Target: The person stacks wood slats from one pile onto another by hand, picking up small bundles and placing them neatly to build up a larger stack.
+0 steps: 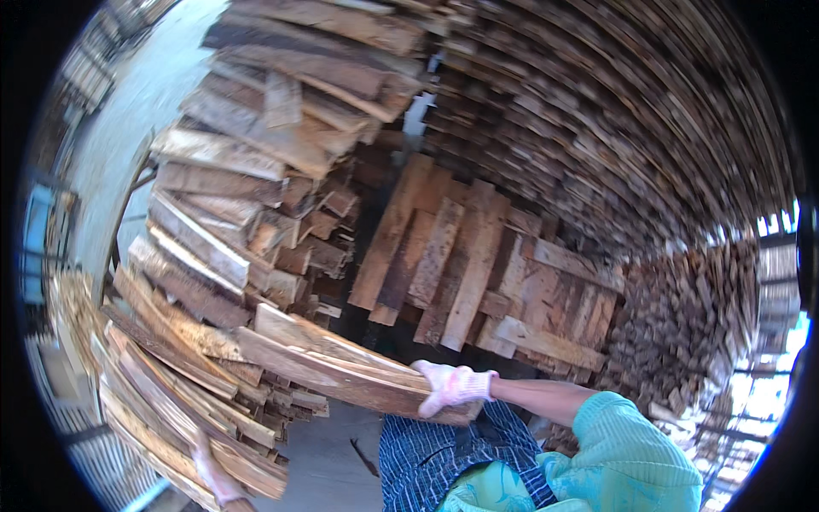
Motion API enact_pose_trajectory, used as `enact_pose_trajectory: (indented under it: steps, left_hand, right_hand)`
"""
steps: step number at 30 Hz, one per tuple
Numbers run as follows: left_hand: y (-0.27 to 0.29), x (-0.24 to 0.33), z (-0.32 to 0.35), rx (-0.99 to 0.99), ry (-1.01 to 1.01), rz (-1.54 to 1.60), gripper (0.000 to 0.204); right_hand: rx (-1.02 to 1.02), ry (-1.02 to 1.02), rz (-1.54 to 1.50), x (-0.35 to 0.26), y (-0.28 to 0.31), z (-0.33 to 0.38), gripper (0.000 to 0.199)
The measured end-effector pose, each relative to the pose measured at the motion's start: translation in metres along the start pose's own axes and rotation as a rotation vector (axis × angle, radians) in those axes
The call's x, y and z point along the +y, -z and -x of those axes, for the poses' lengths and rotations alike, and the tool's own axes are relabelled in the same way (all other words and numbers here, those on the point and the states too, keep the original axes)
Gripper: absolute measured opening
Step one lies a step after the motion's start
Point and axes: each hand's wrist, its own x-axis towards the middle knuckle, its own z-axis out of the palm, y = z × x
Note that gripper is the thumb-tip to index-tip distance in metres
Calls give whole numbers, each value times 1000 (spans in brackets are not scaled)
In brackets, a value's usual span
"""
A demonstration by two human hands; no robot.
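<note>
My right hand (pixel 456 388), in a pale pinkish work glove, is closed round the near end of a few wooden boards (pixel 333 371). These rough brown boards lie one on another, sloping from the left stack toward my waist. At the lower left my left hand (pixel 213 474), also gloved, has its fingers bent against the outer edge of a long wooden plank (pixel 183 452); they are partly blurred. That plank lies among several loose, slanting planks (pixel 192 388) at the near end of the stack.
A tall, uneven stack of boards (pixel 247 154) runs away on the left. Ahead lies a lower pile of planks (pixel 452 256), partly crossed by others. High walls of stacked wood (pixel 589 119) rise at the right. Grey floor (pixel 328 461) shows near my apron (pixel 426 452).
</note>
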Motion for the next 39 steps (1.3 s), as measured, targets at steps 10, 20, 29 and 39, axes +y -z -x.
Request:
enact_pose_trajectory:
  steps: [10,20,29,39]
  left_hand:
    - [-236,-98,220,-538,104,-220,92]
    - [-560,-358,352,-1274,58,-614,81]
    - [-623,-397,449,-1343,-760,-1134,56]
    - [-704,-441,490,-1344,-340,-1298,66]
  right_hand:
    - [983,-762,-510,229,-54,215,109]
    - [1458,-1025,-320,402,-25,258,103]
    - [1002,-896,-387,486,-26,224,92]
    - [1189,-688,-833,578,77,208,129]
